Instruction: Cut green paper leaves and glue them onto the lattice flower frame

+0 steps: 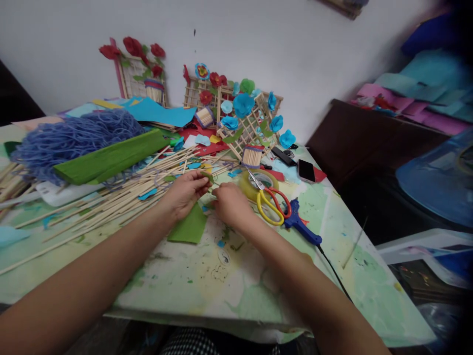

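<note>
My left hand [189, 191] pinches a small green paper leaf [207, 175] between thumb and fingertips above the table. My right hand [232, 201] is closed close beside it, its fingertips near a thin strand that runs from the leaf; what lies inside these fingers is hidden. Under my left wrist a green paper piece [189, 228] lies flat. Just right of my right hand, scissors [271, 196] with one yellow and one red handle rest on a roll of clear tape [248, 183]. A blue glue gun [301, 224] lies beside the scissors.
Thin wooden sticks [121, 204] spread across the left, near a blue yarn heap [81, 140] and a folded green paper strip [111, 157]. Stick lattices with paper flowers [244, 104] stand against the wall. A phone [306, 170] lies at right; the glue gun's cord [334, 271] crosses the edge.
</note>
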`<state>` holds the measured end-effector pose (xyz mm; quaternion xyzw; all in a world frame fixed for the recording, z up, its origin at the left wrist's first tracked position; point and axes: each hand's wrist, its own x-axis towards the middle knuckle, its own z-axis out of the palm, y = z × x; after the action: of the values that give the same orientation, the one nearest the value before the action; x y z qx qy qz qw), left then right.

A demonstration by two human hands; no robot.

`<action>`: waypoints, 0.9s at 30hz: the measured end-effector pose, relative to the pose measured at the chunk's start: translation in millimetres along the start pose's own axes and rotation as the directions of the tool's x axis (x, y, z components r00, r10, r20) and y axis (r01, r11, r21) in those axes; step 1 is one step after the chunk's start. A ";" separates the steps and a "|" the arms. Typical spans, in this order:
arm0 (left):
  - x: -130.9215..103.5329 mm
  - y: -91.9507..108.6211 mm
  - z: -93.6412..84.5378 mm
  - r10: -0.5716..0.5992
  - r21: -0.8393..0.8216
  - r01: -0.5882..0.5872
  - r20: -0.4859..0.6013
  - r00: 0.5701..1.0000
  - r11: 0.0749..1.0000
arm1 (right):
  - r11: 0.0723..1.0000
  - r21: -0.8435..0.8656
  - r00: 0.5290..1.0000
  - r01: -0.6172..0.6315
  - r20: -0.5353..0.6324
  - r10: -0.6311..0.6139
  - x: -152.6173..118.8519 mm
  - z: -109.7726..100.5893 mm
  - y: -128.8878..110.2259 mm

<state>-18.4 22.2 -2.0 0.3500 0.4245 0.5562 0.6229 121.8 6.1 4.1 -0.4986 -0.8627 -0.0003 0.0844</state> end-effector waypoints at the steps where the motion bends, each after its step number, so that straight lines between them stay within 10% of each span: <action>1: -0.5 0.9 0.3 -0.011 -0.018 0.011 -0.005 1.000 1.000 | 1.000 0.027 1.000 -0.009 0.027 0.008 4.5 5.6 -1.8; 22: -1.4 -1.2 2.5 -0.098 -0.092 0.092 -0.067 0.993 0.992 | 0.889 0.426 0.983 -0.171 0.011 0.184 8.7 20.6 27.2; 24: -0.3 -2.4 1.8 -0.089 -0.078 0.083 -0.080 0.993 0.993 | 0.799 0.566 0.954 -0.205 -0.068 0.293 11.5 16.1 32.4; 27: 0.4 -4.7 1.6 -0.084 -0.049 0.080 -0.084 0.993 0.996 | 0.403 0.901 0.867 -0.160 -0.067 0.494 13.3 8.9 33.3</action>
<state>-15.1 22.1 -5.7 0.2939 0.4522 0.5539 0.6342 142.7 35.1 -5.5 -0.5382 -0.5956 0.3739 0.4646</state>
